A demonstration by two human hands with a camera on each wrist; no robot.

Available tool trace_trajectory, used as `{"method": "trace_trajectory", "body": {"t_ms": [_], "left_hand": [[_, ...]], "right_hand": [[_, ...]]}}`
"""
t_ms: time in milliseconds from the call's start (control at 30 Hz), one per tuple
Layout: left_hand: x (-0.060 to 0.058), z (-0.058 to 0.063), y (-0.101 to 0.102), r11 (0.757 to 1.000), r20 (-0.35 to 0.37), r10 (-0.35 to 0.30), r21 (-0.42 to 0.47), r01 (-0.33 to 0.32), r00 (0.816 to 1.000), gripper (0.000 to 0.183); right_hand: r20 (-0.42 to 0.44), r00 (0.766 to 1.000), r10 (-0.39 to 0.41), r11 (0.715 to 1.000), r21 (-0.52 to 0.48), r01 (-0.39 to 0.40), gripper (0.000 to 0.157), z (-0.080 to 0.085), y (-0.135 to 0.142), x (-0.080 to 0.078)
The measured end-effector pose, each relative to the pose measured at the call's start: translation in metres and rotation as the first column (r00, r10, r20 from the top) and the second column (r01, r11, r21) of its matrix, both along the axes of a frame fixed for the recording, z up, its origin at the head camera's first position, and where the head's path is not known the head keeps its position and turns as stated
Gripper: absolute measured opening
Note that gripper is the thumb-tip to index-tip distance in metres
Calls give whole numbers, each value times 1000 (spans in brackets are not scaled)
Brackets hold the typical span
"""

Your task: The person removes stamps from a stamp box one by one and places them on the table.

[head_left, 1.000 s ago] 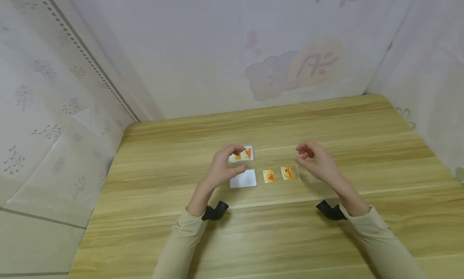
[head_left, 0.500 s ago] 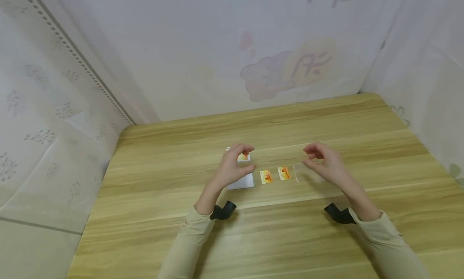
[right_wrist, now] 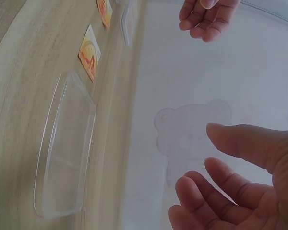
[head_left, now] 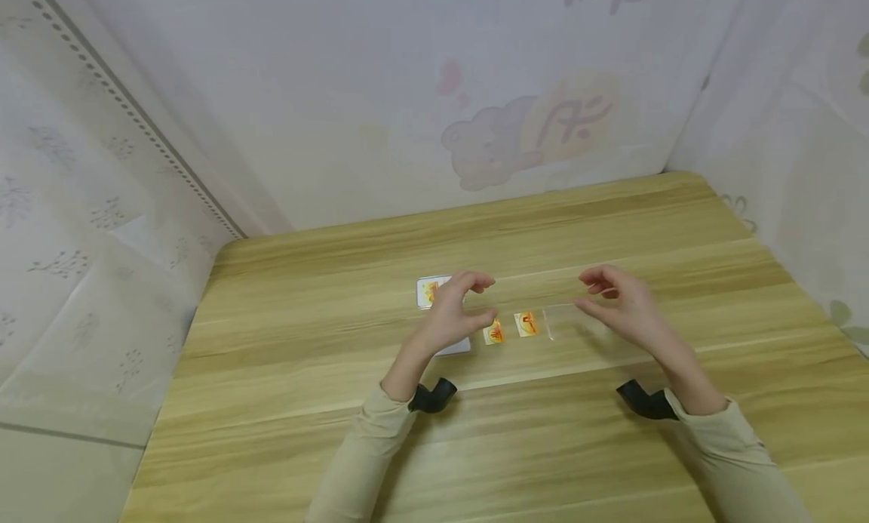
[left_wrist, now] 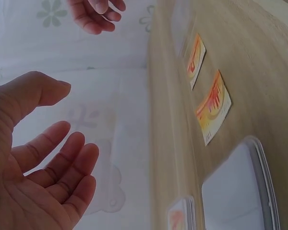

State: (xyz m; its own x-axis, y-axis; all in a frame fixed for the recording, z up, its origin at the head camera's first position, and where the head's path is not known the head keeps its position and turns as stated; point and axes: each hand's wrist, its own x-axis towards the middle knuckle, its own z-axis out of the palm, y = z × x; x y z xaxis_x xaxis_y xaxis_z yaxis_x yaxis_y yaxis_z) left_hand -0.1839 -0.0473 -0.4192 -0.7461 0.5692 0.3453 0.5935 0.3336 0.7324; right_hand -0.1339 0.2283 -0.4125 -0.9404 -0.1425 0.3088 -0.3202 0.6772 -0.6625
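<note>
My left hand (head_left: pixel 453 318) hovers over the table, thumb and fingers apart in a loose curve and holding nothing. In the head view it overlaps a white flat case (left_wrist: pixel 233 191) and a clear case with orange pictures (head_left: pixel 427 292). Just beyond its thumb lie two small yellow-orange stamps with serrated edges, a nearer stamp (left_wrist: pixel 214 108) and a farther stamp (left_wrist: pixel 196 62). My right hand (head_left: pixel 630 313), likewise loosely curved around nothing, hangs above a transparent plastic lid (right_wrist: pixel 67 148). That lid lies flat to the right of the stamps, partly hidden by the hand in the head view.
The wood-grain table (head_left: pixel 529 432) spreads out around these things. Pale printed curtains (head_left: pixel 339 115) close off the back and both sides. A black curved piece is worn at the left wrist (head_left: pixel 434 396) and another black piece at the right wrist (head_left: pixel 645 400).
The left hand has shifted right, from the two cases toward the stamps. The right hand has drifted slightly right. The head view has turned a little; the things on the table stay put.
</note>
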Motion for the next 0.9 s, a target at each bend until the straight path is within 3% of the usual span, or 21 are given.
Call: {"method": "trace_trajectory", "body": {"t_ms": [500,733,900], "left_hand": [[-3,-3,30,998,53,-57,6,56,997,44],[-2,-4,46,995,67,-95,6,95,993,48],[-2,-6,56,994,39,-104,-20,104,994,49]], "right_hand": [[75,997,-10,1000,7,9,47,3,25,7],[35,999,38,998,52,-40,56,1,33,9],[38,997,66,995,70,-69,61,0,36,10]]}}
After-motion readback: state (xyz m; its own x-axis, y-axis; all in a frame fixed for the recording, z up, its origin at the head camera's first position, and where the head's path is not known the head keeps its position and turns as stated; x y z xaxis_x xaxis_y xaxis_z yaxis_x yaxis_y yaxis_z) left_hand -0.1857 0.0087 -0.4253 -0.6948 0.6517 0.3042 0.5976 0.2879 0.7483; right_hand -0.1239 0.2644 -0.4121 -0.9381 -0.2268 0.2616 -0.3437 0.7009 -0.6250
